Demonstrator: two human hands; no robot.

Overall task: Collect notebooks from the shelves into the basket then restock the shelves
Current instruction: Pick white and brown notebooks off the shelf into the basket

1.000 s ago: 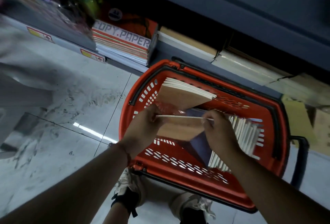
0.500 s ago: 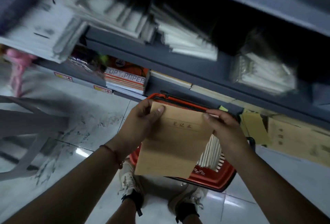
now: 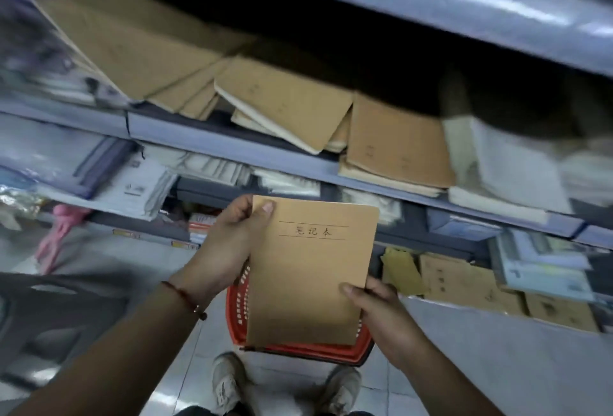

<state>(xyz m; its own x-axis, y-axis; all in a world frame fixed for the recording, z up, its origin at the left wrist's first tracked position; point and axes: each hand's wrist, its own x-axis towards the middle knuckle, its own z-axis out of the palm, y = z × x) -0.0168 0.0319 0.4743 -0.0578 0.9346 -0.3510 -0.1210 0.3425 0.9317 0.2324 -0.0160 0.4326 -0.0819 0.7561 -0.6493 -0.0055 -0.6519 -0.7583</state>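
- Head view: you are holding one brown notebook (image 3: 311, 269) upright in front of you, between the red basket (image 3: 300, 351) on the floor below and the shelf (image 3: 232, 147) of matching brown notebooks (image 3: 285, 100) beyond it.
- This is looking like the restocking step: the notebook is sitting above the basket and facing the shelf, not yet placed.
- Your left hand (image 3: 229, 246) is gripping the notebook's upper left corner, thumb pressing flat on the front cover and the other fingers curling out of sight behind it.
- Your right hand (image 3: 381, 313) is pinching the lower right corner, thumb lying across the cover and the remaining fingers tucking behind, so how far they are spreading is not showing.
- The next move is probably calling for lifting the notebook further away from you and sliding it flat onto the uneven pile; one hand may be needing to let go to guide it under the upper shelf.
- Only one view is available.
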